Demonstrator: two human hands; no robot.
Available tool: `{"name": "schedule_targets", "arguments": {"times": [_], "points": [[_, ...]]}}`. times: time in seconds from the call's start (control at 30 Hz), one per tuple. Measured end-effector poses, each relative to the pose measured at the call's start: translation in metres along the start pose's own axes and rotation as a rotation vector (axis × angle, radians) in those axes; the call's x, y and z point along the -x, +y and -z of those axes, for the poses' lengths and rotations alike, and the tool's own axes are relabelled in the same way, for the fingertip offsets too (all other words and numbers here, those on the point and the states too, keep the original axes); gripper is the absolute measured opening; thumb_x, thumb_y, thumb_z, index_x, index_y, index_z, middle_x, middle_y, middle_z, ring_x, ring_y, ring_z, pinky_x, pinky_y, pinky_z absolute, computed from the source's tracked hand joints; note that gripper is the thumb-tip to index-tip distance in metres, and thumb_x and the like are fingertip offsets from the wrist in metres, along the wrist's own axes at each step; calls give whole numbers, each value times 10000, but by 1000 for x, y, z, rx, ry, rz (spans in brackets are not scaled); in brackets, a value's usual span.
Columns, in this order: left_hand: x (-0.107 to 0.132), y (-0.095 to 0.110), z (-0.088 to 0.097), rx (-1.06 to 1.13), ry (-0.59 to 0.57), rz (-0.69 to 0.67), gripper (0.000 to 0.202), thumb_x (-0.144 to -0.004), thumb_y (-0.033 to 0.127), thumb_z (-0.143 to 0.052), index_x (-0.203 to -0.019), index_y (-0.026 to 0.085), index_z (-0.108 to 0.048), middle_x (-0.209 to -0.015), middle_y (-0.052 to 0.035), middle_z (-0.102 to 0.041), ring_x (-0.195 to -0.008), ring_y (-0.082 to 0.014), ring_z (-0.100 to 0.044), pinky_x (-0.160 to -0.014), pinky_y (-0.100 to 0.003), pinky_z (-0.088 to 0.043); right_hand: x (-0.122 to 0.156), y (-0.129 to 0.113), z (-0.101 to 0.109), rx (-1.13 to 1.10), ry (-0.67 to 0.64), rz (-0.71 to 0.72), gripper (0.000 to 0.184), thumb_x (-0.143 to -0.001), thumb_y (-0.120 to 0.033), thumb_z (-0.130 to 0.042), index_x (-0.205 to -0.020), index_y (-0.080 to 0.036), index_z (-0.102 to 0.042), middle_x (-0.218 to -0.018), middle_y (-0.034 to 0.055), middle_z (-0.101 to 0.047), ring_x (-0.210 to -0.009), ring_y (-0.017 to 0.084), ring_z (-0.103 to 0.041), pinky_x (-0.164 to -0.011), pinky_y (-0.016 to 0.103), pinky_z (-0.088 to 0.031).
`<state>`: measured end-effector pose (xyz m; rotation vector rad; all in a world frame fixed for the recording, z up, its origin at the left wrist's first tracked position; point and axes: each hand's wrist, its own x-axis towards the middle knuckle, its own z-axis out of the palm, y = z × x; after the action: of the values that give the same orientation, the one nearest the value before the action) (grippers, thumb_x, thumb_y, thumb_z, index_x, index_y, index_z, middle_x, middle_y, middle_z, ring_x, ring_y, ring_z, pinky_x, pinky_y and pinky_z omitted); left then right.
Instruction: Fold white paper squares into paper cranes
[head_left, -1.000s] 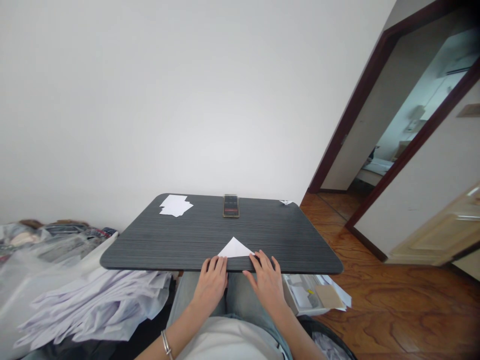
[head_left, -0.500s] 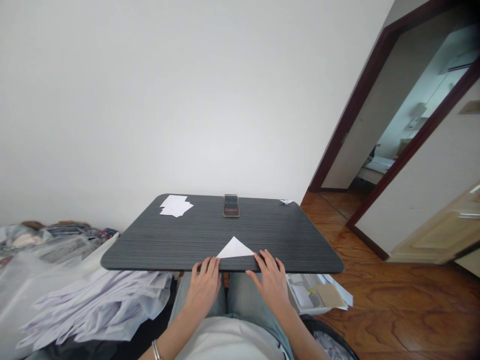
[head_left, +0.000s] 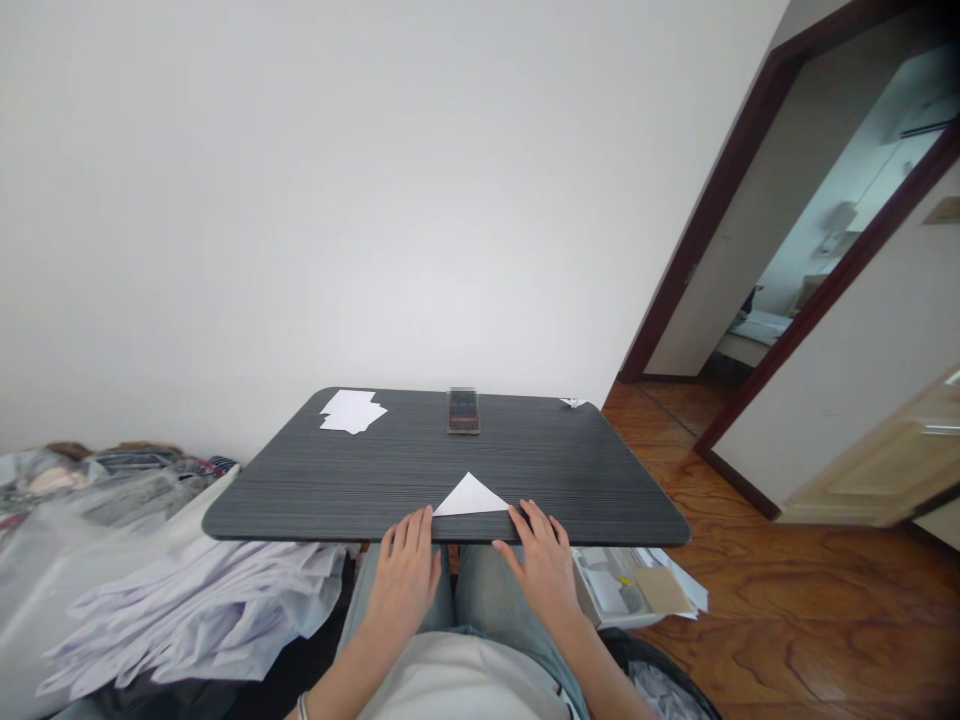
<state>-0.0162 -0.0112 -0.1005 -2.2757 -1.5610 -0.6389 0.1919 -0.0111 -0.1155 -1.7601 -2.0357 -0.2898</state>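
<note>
A white paper folded into a triangle (head_left: 471,497) lies at the near edge of a dark grey table (head_left: 337,480). My left hand (head_left: 407,577) rests at that edge, fingers stretched out, fingertips touching the triangle's left corner. My right hand (head_left: 543,565) lies flat with spread fingers, fingertips at the triangle's right corner. Neither hand holds anything.
A phone (head_left: 463,411) stands at the table's far middle. Loose white sheets (head_left: 349,411) lie at the far left, a small folded paper (head_left: 573,403) at the far right. Crumpled papers (head_left: 195,615) pile up left of my lap. A box of paper (head_left: 637,592) sits on the wooden floor, right.
My left hand has slid a little back and left along the table edge. The right hand and the triangle have stayed almost in place.
</note>
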Motion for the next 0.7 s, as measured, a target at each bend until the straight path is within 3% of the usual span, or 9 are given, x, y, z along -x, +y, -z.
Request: {"name": "schedule_targets", "arguments": {"times": [0.1, 0.2, 0.43, 0.7], "points": [[-9, 8, 1, 86, -62, -152, 403, -824, 196, -423, -1222, 139, -415, -1159, -118, -522, -1057, -250, -462, -892, -395, -354, 0, 0, 1, 1, 5, 1, 453, -869, -439, -380, -1198, -152, -501, -1240, 141, -513, -1176, 270, -417, -935, 424, -291], [-21, 16, -3, 131, -111, -220, 389, -836, 211, -417, -1224, 183, -411, -1158, -110, -501, -1049, -242, -455, -881, -398, -357, -1, 0, 2, -1, 14, 1, 447, -865, -440, -387, -1189, -156, -508, -1229, 137, -521, -1173, 270, -420, -933, 420, -298], [-29, 22, -11, 115, -151, -229, 385, -822, 183, -438, -1207, 191, -434, -1098, -107, -506, -985, -246, -462, -837, -398, -371, -1, 1, 1, -11, 11, 1, 443, -863, -442, -388, -1188, -165, -508, -1231, 135, -520, -1171, 271, -421, -936, 420, -294], [-24, 10, -8, 62, -149, -226, 401, -815, 138, -434, -1210, 204, -442, -1096, -96, -511, -996, -242, -457, -831, -385, -372, -1, 2, 1, -20, 1, -5, 458, -862, -446, -395, -1201, -156, -499, -1238, 132, -515, -1174, 266, -419, -944, 418, -287]]}}
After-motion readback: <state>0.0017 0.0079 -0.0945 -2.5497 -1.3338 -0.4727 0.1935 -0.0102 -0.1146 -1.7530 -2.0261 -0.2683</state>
